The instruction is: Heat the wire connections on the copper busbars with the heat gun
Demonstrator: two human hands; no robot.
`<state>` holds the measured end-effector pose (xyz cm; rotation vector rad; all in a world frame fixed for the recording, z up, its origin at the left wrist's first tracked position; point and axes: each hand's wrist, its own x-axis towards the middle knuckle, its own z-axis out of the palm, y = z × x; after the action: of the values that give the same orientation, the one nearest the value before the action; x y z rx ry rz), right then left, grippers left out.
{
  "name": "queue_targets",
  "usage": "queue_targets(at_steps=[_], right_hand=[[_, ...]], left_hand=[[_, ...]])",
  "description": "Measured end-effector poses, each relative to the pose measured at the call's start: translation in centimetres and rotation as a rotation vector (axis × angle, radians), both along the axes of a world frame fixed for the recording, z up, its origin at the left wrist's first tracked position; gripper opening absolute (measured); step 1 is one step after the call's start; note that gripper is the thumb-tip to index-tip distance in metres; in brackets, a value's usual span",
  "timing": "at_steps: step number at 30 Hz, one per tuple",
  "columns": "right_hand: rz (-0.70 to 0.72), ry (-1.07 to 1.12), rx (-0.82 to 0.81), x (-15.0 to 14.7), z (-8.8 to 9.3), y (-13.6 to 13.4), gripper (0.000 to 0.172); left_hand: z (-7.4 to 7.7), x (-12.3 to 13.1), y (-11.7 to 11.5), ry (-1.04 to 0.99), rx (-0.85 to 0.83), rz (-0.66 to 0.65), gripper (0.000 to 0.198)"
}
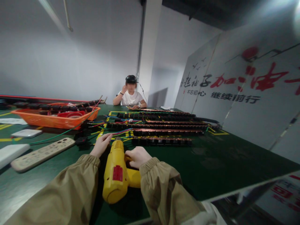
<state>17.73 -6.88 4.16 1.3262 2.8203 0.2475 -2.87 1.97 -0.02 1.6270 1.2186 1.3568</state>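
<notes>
A yellow heat gun (116,175) lies across the view's lower middle, its nozzle pointing away from me toward the wires. My right hand (139,157) is closed around its handle near the trigger. Just left of the nozzle, my left hand (102,145) has its fingers closed on thin coloured wires (122,132). Those wires run right to a long black strip with copper-coloured bars (164,132). Its exact fingertip grip is small and partly hidden. A nearer, similar strip (161,141) lies in front of it.
On the green table (222,168) more strips lie in rows beyond my hands. To the left are an orange basket (53,120) with parts, a beige remote control (44,154) and white flat boxes (14,153). A person (131,95) sits at the far side.
</notes>
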Motion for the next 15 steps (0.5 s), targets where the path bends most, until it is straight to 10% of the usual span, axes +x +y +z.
queue_targets(at_steps=[15], right_hand=[[-0.099, 0.014, -0.014, 4.7, -0.1, -0.2, 0.030]], left_hand=[[-0.4, 0.0, 0.6, -0.239, -0.208, 0.038, 0.026]])
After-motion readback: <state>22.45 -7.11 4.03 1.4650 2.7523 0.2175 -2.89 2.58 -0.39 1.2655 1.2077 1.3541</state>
